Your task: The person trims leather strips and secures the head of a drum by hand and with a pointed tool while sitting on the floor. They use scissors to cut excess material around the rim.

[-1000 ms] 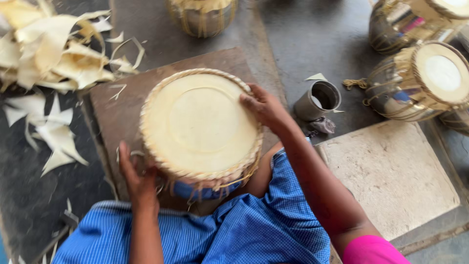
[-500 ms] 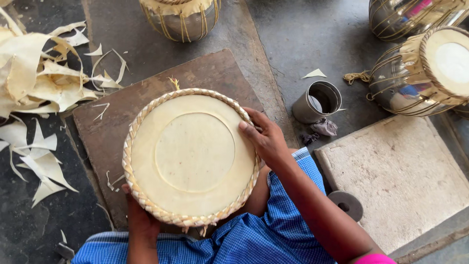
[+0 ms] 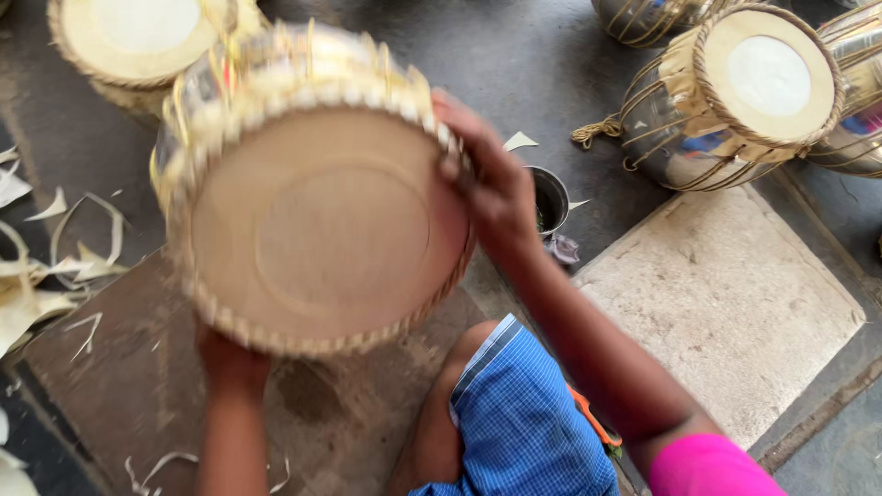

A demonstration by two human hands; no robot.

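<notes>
Head view: a drum (image 3: 317,193) with a pale skin head and braided rim is held lifted and tilted above a brown floor slab (image 3: 119,386), blurred by motion. It is clasped at the right rim by the right hand (image 3: 491,184) and propped from below by the left hand (image 3: 230,358), whose fingers are hidden. The shell is judged rigid and fairly heavy, the skin delicate; the rim is best gripped. No packages or labels are seen; a laced metal drum (image 3: 735,92) lies well apart.

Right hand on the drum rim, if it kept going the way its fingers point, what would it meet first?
The right hand points up-left across the raised drum, so probably that drum's own rim; depth beyond is unclear.
</notes>
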